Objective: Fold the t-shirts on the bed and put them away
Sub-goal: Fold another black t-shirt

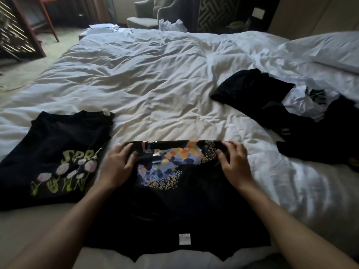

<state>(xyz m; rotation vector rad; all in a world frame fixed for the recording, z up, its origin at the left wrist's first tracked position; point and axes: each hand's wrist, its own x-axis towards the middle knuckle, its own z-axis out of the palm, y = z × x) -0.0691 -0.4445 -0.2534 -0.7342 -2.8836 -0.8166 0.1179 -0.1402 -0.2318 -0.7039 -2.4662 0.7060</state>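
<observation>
Black t-shirt (174,200) between left hand (116,166), right hand (233,164); both grip fold.

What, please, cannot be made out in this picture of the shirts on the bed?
- Head view: the pile of clothes is bunched and cut by the right edge, so its count is unclear.
- The tulip shirt's lettering is hidden by the left hand.
- The white tag is too small to read.
</observation>
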